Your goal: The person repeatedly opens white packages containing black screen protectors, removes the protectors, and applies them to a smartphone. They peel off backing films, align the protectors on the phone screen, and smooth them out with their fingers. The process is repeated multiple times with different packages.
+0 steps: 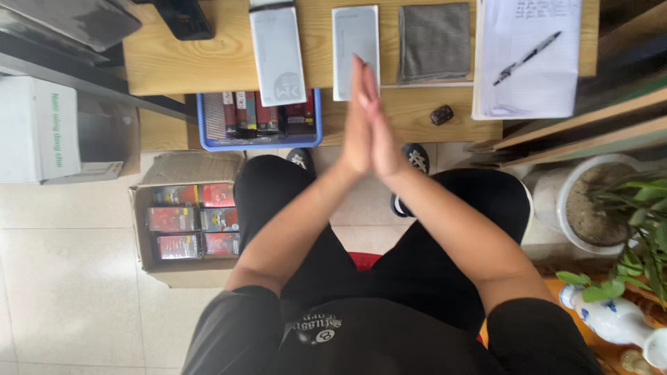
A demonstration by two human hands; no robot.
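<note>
Cardboard comes first at your far left: the brown carton of red packets [186, 229] on the tiled floor, then the blue plastic tray of red and dark boxes [258, 118] at the pale wooden table's [174, 62] edge, with two flat grey rectangular boxes [278, 52] lying beyond it. Your left hand [356, 128] and right hand [382, 135] are pressed palm to palm, fingers straight, holding nothing, hovering above the nearer grey box. Rightward lie a folded grey cloth [435, 42] and a black pen [526, 58] on a lined notebook [535, 90]. No handling step is under way; any grasp calls for parting your palms first.
</note>
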